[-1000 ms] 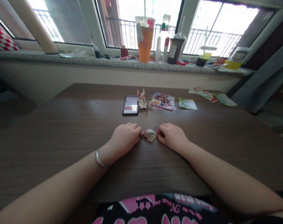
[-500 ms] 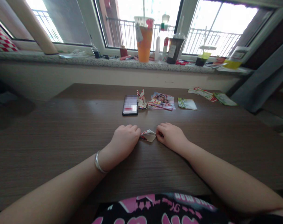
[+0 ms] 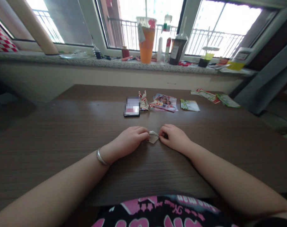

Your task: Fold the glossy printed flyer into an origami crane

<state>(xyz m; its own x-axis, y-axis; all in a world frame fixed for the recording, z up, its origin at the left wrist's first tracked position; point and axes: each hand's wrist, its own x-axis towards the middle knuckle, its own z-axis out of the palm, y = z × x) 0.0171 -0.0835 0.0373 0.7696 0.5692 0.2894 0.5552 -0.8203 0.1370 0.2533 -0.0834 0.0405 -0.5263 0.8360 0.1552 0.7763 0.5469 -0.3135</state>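
Note:
A small piece of folded paper (image 3: 153,138), pale on the sides that show, lies between my hands just above the brown table (image 3: 134,186). My left hand (image 3: 135,137), with a silver bangle at the wrist, pinches its left part between thumb and fingers and covers that end. At the opposite tip, my right hand (image 3: 173,136) grips the paper's point with curled fingers. Beyond them stand a phone (image 3: 132,107) lying flat with a blurred screen and, touching its right side, a folded paper figure (image 3: 144,101) with red print.
Printed leaflets (image 3: 165,102) lie right of the paper figure, then a green-and-white stack of papers (image 3: 190,105). More leaflets (image 3: 208,95) rest at the far right. On the windowsill (image 3: 105,63) stand an orange drink cup (image 3: 146,44), a dark cup (image 3: 177,50) and bottles.
My left hand has slid right along the paper and now covers its red-printed left part. The right hand has stayed nearly still at the tip.

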